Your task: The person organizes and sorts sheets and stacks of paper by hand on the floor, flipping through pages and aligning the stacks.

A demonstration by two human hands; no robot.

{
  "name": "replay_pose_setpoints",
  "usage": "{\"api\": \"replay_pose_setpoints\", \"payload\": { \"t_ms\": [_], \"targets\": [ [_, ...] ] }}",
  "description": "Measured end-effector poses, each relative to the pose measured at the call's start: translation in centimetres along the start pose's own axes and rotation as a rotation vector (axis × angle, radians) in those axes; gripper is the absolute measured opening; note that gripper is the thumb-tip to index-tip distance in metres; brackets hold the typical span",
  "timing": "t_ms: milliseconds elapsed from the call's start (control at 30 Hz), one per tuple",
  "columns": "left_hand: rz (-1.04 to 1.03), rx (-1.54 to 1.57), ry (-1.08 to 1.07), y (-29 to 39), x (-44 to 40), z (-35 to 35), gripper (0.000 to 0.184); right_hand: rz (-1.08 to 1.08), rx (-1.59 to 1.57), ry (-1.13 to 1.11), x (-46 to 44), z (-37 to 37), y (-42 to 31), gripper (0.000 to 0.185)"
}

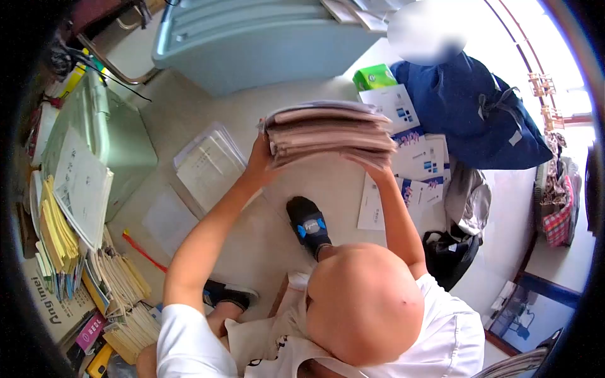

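Note:
Between my two hands is a thick stack of papers [331, 133], raised above the floor in front of me. Its edges look worn and brownish, with whiter sheets on top. My left hand [259, 161] grips the stack's left end. Under its lower right side, my right hand [376, 170] supports it, with the fingers mostly hidden by the paper. On the floor to the left of the stack lie bundled papers [211, 165]. White-and-blue booklets [413, 157] are spread on the floor to the right.
A large blue-grey storage bin [265, 53] stands ahead, and a pale green bin [129, 135] at left. Files and folders [116, 283] pile up at lower left. A dark blue bag [466, 113], a green packet [374, 77] and a black bag [449, 257] are on the right.

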State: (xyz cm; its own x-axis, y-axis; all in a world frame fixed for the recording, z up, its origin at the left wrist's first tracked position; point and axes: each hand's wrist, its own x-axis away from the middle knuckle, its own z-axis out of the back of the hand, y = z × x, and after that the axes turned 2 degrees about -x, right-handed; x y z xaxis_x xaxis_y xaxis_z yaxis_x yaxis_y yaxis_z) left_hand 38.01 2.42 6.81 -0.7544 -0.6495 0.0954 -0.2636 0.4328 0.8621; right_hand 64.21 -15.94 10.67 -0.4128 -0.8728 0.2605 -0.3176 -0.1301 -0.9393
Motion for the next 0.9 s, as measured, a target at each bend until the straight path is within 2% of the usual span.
{"api": "replay_pose_setpoints", "payload": {
  "t_ms": [33, 67, 133, 233, 267, 367, 400, 500, 533, 633, 700, 767, 833, 900],
  "targets": [
    [-0.064, -0.239, -0.045, -0.6, -0.6, -0.1, 0.090, 0.080, 0.569, -0.019, -0.6, 0.3, 0.0, 0.072],
    [-0.138, -0.474, -0.075, -1.1, -1.3, -0.2, 0.097, 0.034, 0.157, -0.051, -1.2, 0.8, 2.1, 0.073],
    [-0.080, -0.492, -0.048, -1.4, -1.7, 0.1, 0.098, -0.006, -0.252, -0.075, -2.6, 1.6, 4.5, 0.075],
    [-0.147, -0.665, -0.030, -3.2, -2.3, 2.2, 0.091, 0.016, -0.096, 0.000, -2.4, 3.5, 7.1, 0.077],
    [-0.168, -0.680, -0.031, -3.7, -2.3, 2.9, 0.086, -0.024, -0.074, -0.036, -2.4, 4.1, 7.6, 0.077],
    [-0.245, -0.682, -0.038, -4.5, -3.0, 4.0, 0.073, 0.149, 0.123, -0.162, -2.5, 4.7, 8.6, 0.077],
    [-0.284, -0.682, -0.039, -4.4, -3.2, 3.9, 0.068, 0.039, 0.163, -0.027, -2.5, 4.1, 8.7, 0.075],
    [-0.456, -0.688, -0.034, -4.1, -4.1, 3.0, 0.055, -0.055, 0.176, 0.021, -2.5, 3.2, 7.2, 0.067],
    [-0.543, -0.691, -0.033, -3.8, -4.3, 2.4, 0.051, -0.096, 0.028, 0.073, -3.0, 3.3, 7.6, 0.059],
    [-0.753, -0.693, -0.013, -2.6, -4.9, 0.9, 0.038, 0.600, 0.551, -0.040, -4.7, 0.1, 1.8, 0.038],
    [-0.721, -0.668, 0.035, -2.0, -4.9, 0.7, 0.036, 0.513, 0.481, -0.049, -4.6, 0.9, 4.0, 0.040],
    [-0.783, -0.698, 0.011, -3.8, -5.3, 2.2, 0.047, 0.336, 0.344, -0.068, -4.1, 2.8, 7.8, 0.043],
    [-0.612, -0.662, 0.069, -2.4, -3.9, 0.3, 0.053, 0.160, 0.202, -0.086, -3.6, 2.7, 8.5, 0.046],
    [-0.445, -0.626, 0.127, -0.2, -2.4, -2.4, 0.058, 0.054, -0.363, 0.138, -1.6, 0.8, 4.2, 0.035]
  ]
}}
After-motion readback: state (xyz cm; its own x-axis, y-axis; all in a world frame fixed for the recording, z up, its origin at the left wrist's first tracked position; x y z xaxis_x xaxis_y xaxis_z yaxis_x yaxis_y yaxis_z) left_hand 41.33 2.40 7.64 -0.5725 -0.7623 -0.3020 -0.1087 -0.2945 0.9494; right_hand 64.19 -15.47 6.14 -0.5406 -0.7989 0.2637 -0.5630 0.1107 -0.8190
